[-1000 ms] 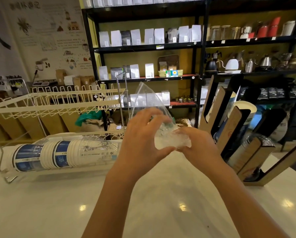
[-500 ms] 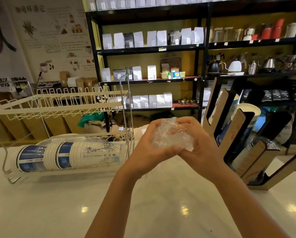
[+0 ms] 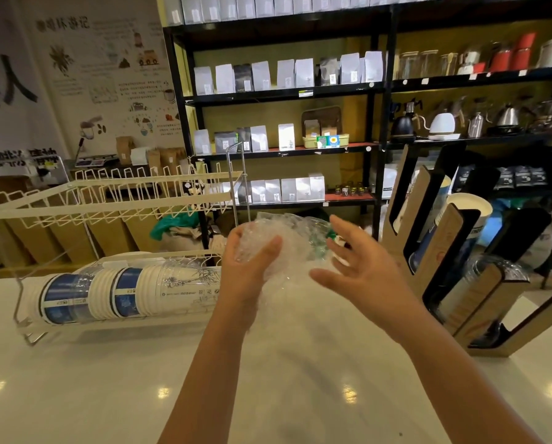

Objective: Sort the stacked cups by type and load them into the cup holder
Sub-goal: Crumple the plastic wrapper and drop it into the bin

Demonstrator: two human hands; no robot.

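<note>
A crumpled clear plastic bag [image 3: 292,248] sits above the counter between my hands. My left hand [image 3: 250,267] grips its left side, fingers curled into the plastic. Spread beside the bag's right edge is my right hand [image 3: 362,270], palm toward it. A mixed stack of cups [image 3: 130,291], some white with blue bands and some clear, lies on its side in the white wire rack [image 3: 108,200] at left. On the right the wooden cup holder [image 3: 444,261] leans back with a blue-and-white paper cup stack [image 3: 468,209] and clear cups [image 3: 489,270] in its slots.
The white glossy counter [image 3: 268,379] runs under my arms. Black shelving [image 3: 287,91] with white pouches, kettles and jars fills the background. Cardboard boxes stand behind the wire rack at left.
The tall bag was squeezed into a ball between both hands. Now my right hand has opened and pulled slightly off to the right, and the ball has loosened.
</note>
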